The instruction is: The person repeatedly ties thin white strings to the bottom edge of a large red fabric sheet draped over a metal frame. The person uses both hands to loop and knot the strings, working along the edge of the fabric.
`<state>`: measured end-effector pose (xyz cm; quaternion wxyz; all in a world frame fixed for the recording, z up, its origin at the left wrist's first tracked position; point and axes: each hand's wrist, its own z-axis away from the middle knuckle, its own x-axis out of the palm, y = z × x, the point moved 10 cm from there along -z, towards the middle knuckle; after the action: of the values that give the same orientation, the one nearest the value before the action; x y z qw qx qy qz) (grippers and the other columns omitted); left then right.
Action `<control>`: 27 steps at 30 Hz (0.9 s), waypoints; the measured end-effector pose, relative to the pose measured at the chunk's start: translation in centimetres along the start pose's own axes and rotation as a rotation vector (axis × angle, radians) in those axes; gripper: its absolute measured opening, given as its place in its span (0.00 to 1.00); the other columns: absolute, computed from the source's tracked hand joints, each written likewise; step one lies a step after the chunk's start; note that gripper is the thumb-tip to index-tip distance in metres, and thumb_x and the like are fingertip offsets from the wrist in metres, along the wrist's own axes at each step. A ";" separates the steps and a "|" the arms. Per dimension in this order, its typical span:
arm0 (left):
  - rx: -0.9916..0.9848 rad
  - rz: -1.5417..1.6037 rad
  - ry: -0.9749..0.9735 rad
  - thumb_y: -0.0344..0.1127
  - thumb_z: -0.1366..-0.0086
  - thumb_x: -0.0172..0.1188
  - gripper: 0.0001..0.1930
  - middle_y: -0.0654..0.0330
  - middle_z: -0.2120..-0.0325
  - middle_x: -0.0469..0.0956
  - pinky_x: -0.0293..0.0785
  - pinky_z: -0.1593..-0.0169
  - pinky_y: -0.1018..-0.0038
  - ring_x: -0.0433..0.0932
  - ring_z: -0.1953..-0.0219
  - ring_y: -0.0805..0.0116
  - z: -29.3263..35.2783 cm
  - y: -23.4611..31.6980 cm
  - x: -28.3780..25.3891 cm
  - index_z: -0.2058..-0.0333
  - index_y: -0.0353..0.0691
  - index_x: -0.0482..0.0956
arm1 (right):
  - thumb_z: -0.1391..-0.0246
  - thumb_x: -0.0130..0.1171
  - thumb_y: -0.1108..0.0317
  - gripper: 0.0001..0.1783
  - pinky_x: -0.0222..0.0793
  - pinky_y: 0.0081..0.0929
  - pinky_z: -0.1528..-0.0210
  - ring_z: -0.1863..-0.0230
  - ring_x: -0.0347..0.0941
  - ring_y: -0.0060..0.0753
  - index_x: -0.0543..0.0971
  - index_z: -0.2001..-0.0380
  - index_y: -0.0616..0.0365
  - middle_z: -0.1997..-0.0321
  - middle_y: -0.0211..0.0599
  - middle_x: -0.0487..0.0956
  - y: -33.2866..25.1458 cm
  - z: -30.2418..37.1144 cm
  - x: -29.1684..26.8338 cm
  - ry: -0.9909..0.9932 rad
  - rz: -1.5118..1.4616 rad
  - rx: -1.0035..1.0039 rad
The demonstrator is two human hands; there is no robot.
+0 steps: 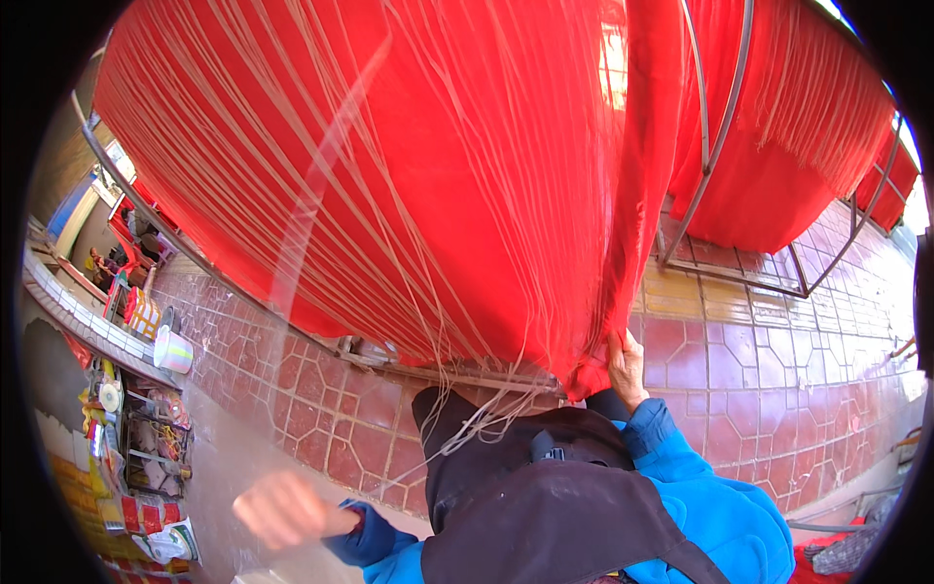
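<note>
A large red cloth hangs in front of me, with many long pale strings running down over it. The strings gather into a loose bundle near my dark apron. My right hand is closed on the lower right edge of the red cloth, where it is bunched. Out to the left, my left hand is smeared by motion, so its fingers and anything in them cannot be made out. A blurred, see-through strip crosses the cloth above it.
Metal frames hold more red cloth at the right. Red and grey tiles pave the floor. On the left stand a pale bucket and a cluttered shelf. People sit far off at the left.
</note>
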<state>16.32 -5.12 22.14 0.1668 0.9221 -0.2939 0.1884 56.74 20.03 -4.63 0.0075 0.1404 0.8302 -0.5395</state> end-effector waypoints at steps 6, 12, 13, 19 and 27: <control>0.211 -0.059 -0.102 0.17 0.57 0.64 0.13 0.58 0.81 0.75 0.68 0.90 0.80 0.67 0.91 0.74 -1.3 8.3 6.0 0.82 0.37 0.67 | 0.41 0.48 0.73 0.08 0.54 0.28 0.81 0.83 0.52 0.27 0.67 0.76 0.60 0.85 0.41 0.58 0.1 0.0 0.2 0.025 -0.103 0.001; 0.435 -0.092 0.054 0.23 0.53 0.63 0.10 0.60 0.77 0.76 0.71 0.83 0.78 0.68 0.89 0.70 -1.8 12.7 5.9 0.76 0.38 0.70 | 0.41 0.48 0.73 0.08 0.56 0.28 0.80 0.83 0.54 0.27 0.68 0.75 0.60 0.84 0.41 0.60 0.1 0.1 0.0 0.022 -0.069 -0.007; 0.493 -0.169 0.160 0.16 0.58 0.64 0.13 0.60 0.79 0.74 0.69 0.87 0.82 0.66 0.91 0.73 -1.7 14.1 5.2 0.82 0.38 0.67 | 0.41 0.47 0.73 0.08 0.56 0.29 0.80 0.83 0.56 0.30 0.68 0.75 0.60 0.84 0.42 0.61 0.0 0.1 0.0 0.019 -0.050 -0.025; 0.496 -0.306 0.097 0.17 0.57 0.66 0.18 0.60 0.70 0.71 0.65 0.75 0.81 0.64 0.78 0.73 -5.1 19.7 6.1 0.70 0.35 0.67 | 0.42 0.47 0.73 0.08 0.58 0.33 0.80 0.84 0.61 0.47 0.68 0.75 0.60 0.83 0.48 0.65 0.7 0.2 0.0 0.017 -0.045 -0.020; 0.399 -0.484 0.053 0.19 0.49 0.62 0.22 0.60 0.71 0.61 0.59 0.71 0.79 0.61 0.72 0.72 -7.0 25.0 5.4 0.56 0.27 0.64 | 0.42 0.47 0.72 0.06 0.61 0.31 0.79 0.83 0.66 0.39 0.71 0.72 0.60 0.83 0.45 0.69 0.4 0.2 0.0 0.021 -0.016 -0.046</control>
<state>3.57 -24.07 35.57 0.0300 0.9746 -0.0189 0.2210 56.78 20.03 -5.03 -0.0023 0.1393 0.8436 -0.5186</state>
